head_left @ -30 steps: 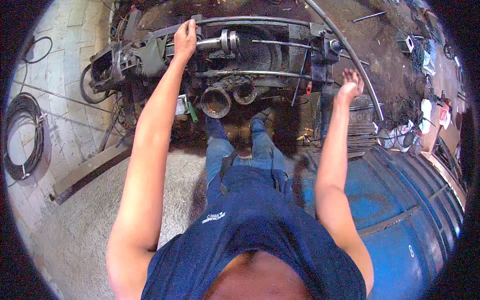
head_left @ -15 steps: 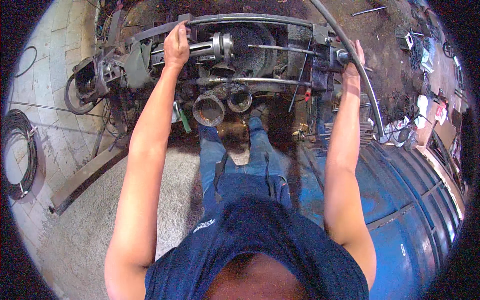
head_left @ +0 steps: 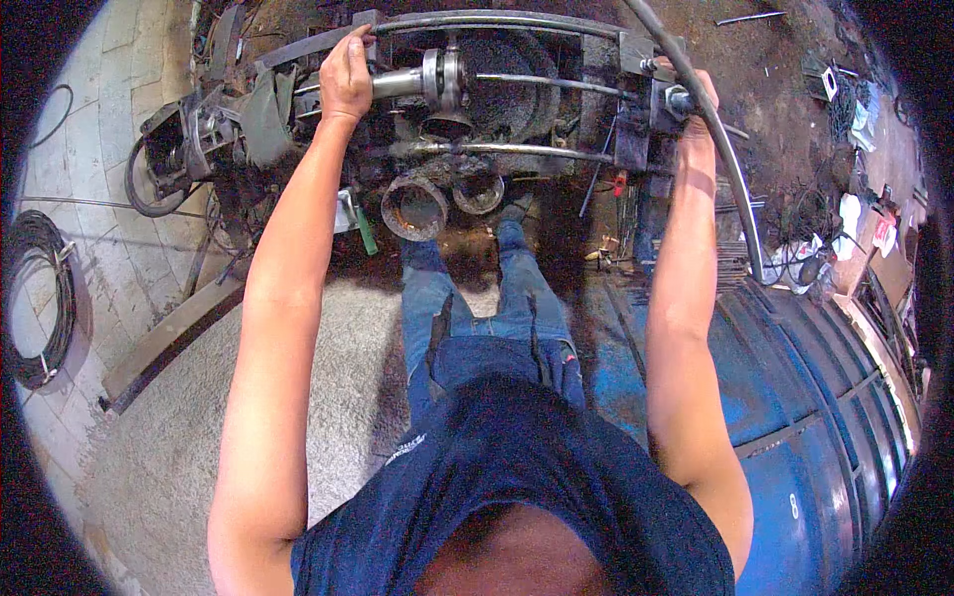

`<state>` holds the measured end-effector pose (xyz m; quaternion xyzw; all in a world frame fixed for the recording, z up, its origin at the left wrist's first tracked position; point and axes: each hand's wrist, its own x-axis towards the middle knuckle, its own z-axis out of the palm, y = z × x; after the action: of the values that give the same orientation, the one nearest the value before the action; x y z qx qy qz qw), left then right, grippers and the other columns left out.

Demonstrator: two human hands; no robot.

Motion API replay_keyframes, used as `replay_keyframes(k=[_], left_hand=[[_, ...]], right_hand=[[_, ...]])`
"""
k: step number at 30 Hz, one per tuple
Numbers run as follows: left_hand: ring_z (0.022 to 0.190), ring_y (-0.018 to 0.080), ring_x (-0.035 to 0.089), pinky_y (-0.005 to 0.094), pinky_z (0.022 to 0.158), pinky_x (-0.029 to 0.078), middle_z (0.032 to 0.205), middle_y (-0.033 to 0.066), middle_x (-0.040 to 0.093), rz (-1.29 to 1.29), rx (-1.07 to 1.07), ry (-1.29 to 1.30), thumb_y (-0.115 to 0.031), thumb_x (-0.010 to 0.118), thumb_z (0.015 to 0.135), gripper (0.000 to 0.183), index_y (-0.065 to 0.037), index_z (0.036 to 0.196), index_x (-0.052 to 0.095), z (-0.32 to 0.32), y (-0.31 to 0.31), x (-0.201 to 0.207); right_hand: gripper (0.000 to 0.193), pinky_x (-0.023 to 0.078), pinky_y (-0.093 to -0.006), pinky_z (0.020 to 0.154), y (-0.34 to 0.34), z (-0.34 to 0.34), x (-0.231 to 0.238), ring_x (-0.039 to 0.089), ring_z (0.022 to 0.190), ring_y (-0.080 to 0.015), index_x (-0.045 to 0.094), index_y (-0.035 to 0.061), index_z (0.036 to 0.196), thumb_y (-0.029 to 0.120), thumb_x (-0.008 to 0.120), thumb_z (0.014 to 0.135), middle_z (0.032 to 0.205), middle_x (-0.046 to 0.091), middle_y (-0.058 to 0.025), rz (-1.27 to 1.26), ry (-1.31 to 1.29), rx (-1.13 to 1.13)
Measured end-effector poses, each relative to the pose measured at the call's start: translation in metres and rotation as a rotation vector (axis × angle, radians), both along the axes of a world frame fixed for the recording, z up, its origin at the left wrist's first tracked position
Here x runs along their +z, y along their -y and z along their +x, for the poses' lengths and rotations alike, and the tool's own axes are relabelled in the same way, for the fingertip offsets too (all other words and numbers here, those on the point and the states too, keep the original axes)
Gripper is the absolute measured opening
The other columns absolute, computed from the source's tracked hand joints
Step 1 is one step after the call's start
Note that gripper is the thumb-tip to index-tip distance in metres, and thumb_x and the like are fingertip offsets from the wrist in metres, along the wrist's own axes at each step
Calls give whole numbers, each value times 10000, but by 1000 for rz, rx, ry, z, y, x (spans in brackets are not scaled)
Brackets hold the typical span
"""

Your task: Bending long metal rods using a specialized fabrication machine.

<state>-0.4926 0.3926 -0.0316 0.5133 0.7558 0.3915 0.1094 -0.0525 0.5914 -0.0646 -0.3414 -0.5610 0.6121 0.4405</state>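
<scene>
A metal machine with long rails (head_left: 497, 20) spans the upper middle. A thick shaft (head_left: 397, 83) with a round flange (head_left: 443, 79) lies along it. My left hand (head_left: 346, 84) is at the shaft's left part, its fingers bent together toward the back rail. What they grip is hidden. On the right, my right hand (head_left: 700, 109) is at the end block (head_left: 636, 99), beside a large bolt head (head_left: 679, 100). A curved metal tube (head_left: 717, 129) passes in front and covers part of that hand, so its grip does not show clearly.
Two open pipe ends (head_left: 414, 209) are below the machine, above my feet. A green-handled tool (head_left: 367, 234) hangs near them. Coiled black cable (head_left: 62, 298) lies far left, a long beam (head_left: 169, 343) nearer. Blue ribbed metal (head_left: 785, 397) and scattered clutter (head_left: 845, 228) are on the right.
The machine sits slightly higher in the picture. The slot seen along the shaft no longer shows, so the shaft seems turned. My right fingers have shifted behind the tube; my left hand stays near its place.
</scene>
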Motion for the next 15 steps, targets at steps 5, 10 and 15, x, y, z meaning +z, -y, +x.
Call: replay_keyframes(k=[5, 10, 15], left_hand=[[970, 330, 623, 365, 875, 461, 1004, 186, 660, 20, 1, -107, -244, 328, 964, 406, -7, 1126, 616, -3, 1, -3], [996, 312, 620, 362, 895, 454, 1038, 189, 654, -22, 11, -26, -252, 304, 974, 431, -2, 1139, 613, -2, 1, -1], [979, 320, 623, 364, 883, 456, 1005, 178, 664, -21, 1, -9, -277, 312, 969, 433, -17, 1131, 618, 2, 0, 1]], right_hand=[[321, 450, -275, 753, 0, -7, -8, 580, 824, -152, 660, -28, 981, 237, 508, 883, 954, 669, -129, 7, -53, -13], [279, 477, -307, 793, -2, -12, -11, 612, 882, -209, 631, -17, 950, 241, 553, 877, 1005, 662, -164, -23, 28, -29], [259, 459, -288, 812, -1, -12, -12, 596, 890, -190, 648, -38, 950, 165, 516, 859, 1018, 653, -144, -112, -6, -30]])
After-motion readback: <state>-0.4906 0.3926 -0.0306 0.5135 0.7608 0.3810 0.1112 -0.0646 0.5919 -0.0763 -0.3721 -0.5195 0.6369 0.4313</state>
